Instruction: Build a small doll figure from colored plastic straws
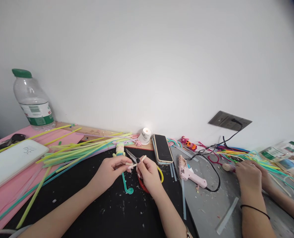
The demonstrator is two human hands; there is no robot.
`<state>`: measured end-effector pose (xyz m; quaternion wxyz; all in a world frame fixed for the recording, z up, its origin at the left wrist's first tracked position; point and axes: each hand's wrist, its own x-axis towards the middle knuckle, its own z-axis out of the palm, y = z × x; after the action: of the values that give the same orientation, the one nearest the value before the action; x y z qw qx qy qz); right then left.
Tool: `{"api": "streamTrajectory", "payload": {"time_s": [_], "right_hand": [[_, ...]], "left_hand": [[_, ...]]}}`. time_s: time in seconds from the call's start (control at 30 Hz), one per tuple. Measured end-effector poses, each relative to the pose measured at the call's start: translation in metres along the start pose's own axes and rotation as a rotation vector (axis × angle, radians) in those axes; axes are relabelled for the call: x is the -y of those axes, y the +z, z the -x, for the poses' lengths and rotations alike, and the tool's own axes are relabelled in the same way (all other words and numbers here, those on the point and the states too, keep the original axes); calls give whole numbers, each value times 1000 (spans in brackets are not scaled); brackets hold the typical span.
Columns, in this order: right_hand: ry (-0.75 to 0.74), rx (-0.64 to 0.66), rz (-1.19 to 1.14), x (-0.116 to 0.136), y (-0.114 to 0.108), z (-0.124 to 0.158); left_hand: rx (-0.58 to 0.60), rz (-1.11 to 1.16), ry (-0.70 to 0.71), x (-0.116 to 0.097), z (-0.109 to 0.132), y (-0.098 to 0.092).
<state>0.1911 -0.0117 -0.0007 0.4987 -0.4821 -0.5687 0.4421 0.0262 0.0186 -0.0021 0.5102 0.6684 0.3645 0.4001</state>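
My left hand [112,169] pinches one end of a short cream-coloured strip, which looks like a pipe cleaner [134,165]. Its other part is gripped between the thumb and fingers of my right hand [148,172], with the tip poking out above. Under my right hand lies a pair of scissors [131,155], blades toward the back left; red and yellow handle loops show beside the hand. A small pale yellow and green fuzzy figure [120,149] lies behind my left hand. Below the fingers a teal pipe cleaner with a curled end [129,190] rests on the black mat [107,211].
Pipe cleaners [69,155] spread at left beside a white power bank [20,162] and a bottle [35,105]. A paper cup [145,136] and phone [163,148] stand behind. At right are a corded glue gun [190,175], glue sticks [227,215] and another person's hands [248,175].
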Motion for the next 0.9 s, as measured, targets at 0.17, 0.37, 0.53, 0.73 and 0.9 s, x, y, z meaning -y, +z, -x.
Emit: {"api": "streamTrajectory", "payload": {"time_s": [0.17,0.37,0.53,0.73,0.9], "right_hand": [[-3,-5,-30,-3,0,0],[-12,-6,0,-3,0,-1],[-10,-11,10,-3,-1,0],[-19,-14,42,-6,-2,1],[-22,-16,83,-10,-4,0]], "left_hand": [[-10,69,-23,2,0,0],[19,30,-11,2,0,-1],[44,10,3,-1,1,-1],[56,-71,39,-2,0,-1],[61,-151,89,-2,0,-1]]}}
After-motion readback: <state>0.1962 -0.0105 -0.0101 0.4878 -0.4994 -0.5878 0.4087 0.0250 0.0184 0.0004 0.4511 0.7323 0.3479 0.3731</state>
